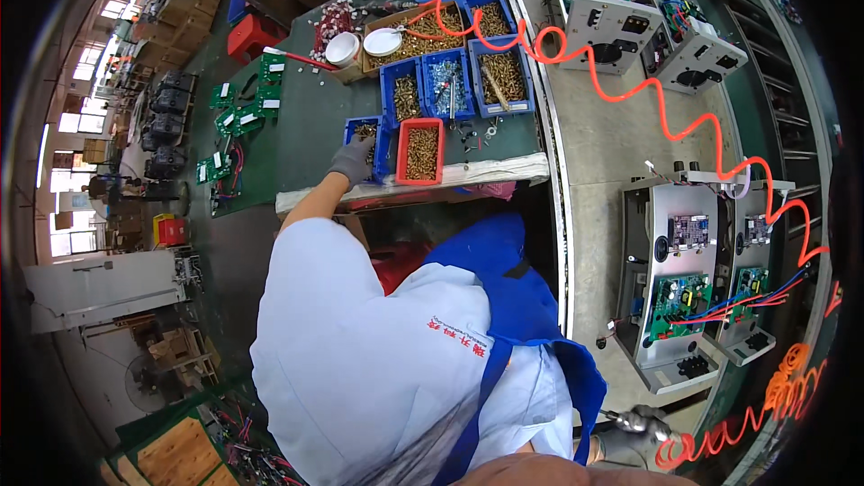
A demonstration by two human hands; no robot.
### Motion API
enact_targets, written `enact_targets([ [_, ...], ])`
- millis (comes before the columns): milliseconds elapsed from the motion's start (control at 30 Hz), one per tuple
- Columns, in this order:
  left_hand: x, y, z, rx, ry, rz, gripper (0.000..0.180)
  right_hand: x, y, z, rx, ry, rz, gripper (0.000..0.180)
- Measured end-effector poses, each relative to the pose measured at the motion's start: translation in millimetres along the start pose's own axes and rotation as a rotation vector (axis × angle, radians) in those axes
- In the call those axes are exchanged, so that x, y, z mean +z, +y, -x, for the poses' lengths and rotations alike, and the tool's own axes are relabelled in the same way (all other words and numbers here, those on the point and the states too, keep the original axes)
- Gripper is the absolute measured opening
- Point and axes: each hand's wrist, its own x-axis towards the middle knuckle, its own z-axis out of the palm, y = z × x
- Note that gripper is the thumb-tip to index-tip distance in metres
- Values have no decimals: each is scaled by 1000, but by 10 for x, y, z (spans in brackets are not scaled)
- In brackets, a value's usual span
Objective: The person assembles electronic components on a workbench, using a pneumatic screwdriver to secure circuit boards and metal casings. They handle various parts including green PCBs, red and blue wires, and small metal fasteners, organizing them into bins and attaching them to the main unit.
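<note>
My left hand point(354, 162), in a grey glove, reaches over the near edge of a small blue bin point(351, 133) of small metal parts. Its fingertips are down among the parts, so their grip is hidden. Right beside it stands a red bin point(440, 175) filled with brass-coloured screws. At the lower right, my gloved right hand point(627, 446) is closed around a silver air screwdriver point(641, 421), its thin shaft pointing left. An orange coiled hose point(688, 450) runs close by this hand.
More blue bins point(405, 94) of screws and clear parts stand behind. Green circuit boards point(268, 90) lie at left on the green table. To the right, metal chassis point(670, 292) with boards and wires sit on a conveyor. Another orange coiled hose point(661, 108) stretches overhead.
</note>
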Motion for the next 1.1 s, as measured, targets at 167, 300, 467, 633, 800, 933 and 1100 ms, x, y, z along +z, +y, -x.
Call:
enact_targets([
  [167, 137, -298, -141, 62, 98, 145, 33, 233, -1223, 676, -356, 49, -440, 33],
  [300, 176, -508, -203, 156, 234, 224, 24, 624, -1930, 1226, -551, -34, -745, 31],
  [467, 34, -573, -150, -194, -56, 1097, 21, 1151, -2205, 1530, -788, -705, -949, 30],
  [633, 52, -701, -173, -242, -53, 1425, 20, 1563, -2239, 1756, -901, -807, -939, 29],
  [800, 107, -686, -119, -228, -6, 1487, 24, 1537, -2191, 1756, -890, -800, -972, 29],
  [933, 221, -617, -70, -234, 79, 1900, 16, 1338, -2150, 1663, -931, -794, -931, 30],
  [1100, -238, 436, 357, 115, -327, 1907, 13, 1254, -2206, 1748, -989, -628, -843, 34],
])
